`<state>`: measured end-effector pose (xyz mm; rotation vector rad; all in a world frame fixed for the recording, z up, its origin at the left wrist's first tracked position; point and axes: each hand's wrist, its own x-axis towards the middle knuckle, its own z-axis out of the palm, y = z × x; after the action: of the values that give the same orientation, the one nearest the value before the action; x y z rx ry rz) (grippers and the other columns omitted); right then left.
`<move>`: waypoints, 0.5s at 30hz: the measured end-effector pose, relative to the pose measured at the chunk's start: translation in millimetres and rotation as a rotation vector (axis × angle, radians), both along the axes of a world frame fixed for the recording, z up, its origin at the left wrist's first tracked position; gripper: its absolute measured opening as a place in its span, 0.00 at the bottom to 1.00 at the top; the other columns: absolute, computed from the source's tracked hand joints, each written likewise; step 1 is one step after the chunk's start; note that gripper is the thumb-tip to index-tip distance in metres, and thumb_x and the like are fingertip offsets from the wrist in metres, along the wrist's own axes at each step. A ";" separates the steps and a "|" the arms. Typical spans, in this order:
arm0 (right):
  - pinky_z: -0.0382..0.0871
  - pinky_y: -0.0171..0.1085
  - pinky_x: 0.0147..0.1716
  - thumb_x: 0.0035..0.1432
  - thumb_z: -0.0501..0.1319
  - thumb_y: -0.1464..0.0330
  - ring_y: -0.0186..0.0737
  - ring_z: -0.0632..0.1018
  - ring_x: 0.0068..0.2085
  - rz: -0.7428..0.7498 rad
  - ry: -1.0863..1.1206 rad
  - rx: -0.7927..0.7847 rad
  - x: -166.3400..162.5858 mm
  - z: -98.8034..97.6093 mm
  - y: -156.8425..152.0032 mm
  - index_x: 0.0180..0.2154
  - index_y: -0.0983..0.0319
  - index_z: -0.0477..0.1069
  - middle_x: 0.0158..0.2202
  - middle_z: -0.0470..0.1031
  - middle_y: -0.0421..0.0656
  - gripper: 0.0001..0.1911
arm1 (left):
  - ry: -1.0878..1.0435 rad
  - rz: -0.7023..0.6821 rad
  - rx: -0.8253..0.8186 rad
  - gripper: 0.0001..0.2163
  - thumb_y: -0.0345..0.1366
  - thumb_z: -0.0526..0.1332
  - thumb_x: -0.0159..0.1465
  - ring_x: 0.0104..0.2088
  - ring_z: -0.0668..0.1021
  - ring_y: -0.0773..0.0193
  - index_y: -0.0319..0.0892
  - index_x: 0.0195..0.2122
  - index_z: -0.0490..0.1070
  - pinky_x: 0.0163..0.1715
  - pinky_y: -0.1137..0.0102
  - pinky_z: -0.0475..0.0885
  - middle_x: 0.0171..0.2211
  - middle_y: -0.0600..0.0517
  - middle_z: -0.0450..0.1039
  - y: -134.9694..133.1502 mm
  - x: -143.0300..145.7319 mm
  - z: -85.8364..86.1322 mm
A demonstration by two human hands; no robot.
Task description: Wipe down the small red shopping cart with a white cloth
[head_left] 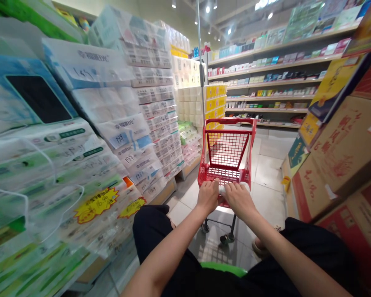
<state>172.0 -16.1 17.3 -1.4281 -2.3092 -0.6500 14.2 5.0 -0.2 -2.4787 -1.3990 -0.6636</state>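
Note:
Straight ahead of my knees stands a small red shopping cart point(228, 169) with a mesh basket and black wheels. My left hand point(209, 195) has its fingers curled over the left part of the cart's near rim. Beside it, my right hand point(238, 199) is closed over the near rim on the right. A white cloth point(246, 187) shows under and around the right fingers, against the red plastic; its full shape is hidden by the hand. Nothing is visible in the part of the basket that I can see.
On the left rise stacked packs of tissue paper point(108, 103), with a phone point(40, 99) and a white cable point(54, 173) on them. Cardboard boxes point(352, 144) line the right. Shelves point(266, 84) of small goods stand behind. A green seat edge point(224, 269) shows between my legs.

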 end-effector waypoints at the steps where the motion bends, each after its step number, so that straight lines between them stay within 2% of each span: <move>1: 0.56 0.44 0.38 0.67 0.49 0.61 0.47 0.69 0.36 0.017 0.009 0.002 3.6 -0.7 -0.4 0.36 0.62 0.67 0.33 0.72 0.49 0.15 | -0.007 -0.015 -0.009 0.32 0.45 0.61 0.61 0.42 0.73 0.50 0.35 0.61 0.52 0.43 0.58 0.65 0.41 0.42 0.72 -3.2 3.7 0.4; 5: 0.56 0.43 0.40 0.68 0.48 0.58 0.44 0.69 0.37 0.113 0.058 -0.029 23.6 -2.3 -1.2 0.38 0.61 0.67 0.35 0.72 0.47 0.16 | 0.040 -0.139 -0.072 0.29 0.43 0.61 0.61 0.41 0.74 0.51 0.38 0.60 0.54 0.41 0.60 0.67 0.41 0.44 0.73 -7.2 1.4 10.8; 8: 0.56 0.43 0.43 0.68 0.47 0.55 0.43 0.69 0.39 0.141 0.094 -0.077 42.4 -3.4 2.7 0.39 0.60 0.67 0.37 0.73 0.45 0.17 | 0.114 -0.321 -0.102 0.26 0.47 0.62 0.62 0.43 0.75 0.54 0.41 0.57 0.59 0.47 0.61 0.67 0.42 0.46 0.74 2.4 -18.7 27.9; 11: 0.57 0.43 0.44 0.67 0.47 0.54 0.44 0.69 0.40 0.133 0.121 -0.118 62.2 -6.8 11.9 0.40 0.59 0.67 0.38 0.73 0.44 0.18 | 0.167 -0.460 -0.080 0.26 0.51 0.63 0.60 0.50 0.73 0.55 0.44 0.55 0.64 0.60 0.58 0.57 0.47 0.47 0.73 20.2 -44.6 43.0; 13: 0.57 0.43 0.44 0.67 0.47 0.53 0.44 0.69 0.41 0.130 0.139 -0.133 74.5 -10.1 19.8 0.42 0.58 0.67 0.39 0.73 0.44 0.19 | 0.199 -0.477 -0.057 0.26 0.51 0.63 0.59 0.54 0.70 0.55 0.44 0.54 0.65 0.64 0.57 0.51 0.51 0.46 0.71 31.9 -57.3 46.5; 15: 0.57 0.43 0.43 0.67 0.46 0.52 0.45 0.68 0.42 0.122 0.146 -0.136 83.6 -12.7 27.0 0.43 0.58 0.67 0.41 0.72 0.44 0.20 | 0.244 -0.457 -0.040 0.23 0.49 0.63 0.60 0.55 0.69 0.55 0.44 0.52 0.67 0.64 0.56 0.49 0.52 0.46 0.70 40.1 -62.3 44.1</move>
<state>255.6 10.9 4.6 -1.3315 -2.3404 -0.3479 -48.2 45.2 43.9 -2.8209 -0.7732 -0.3909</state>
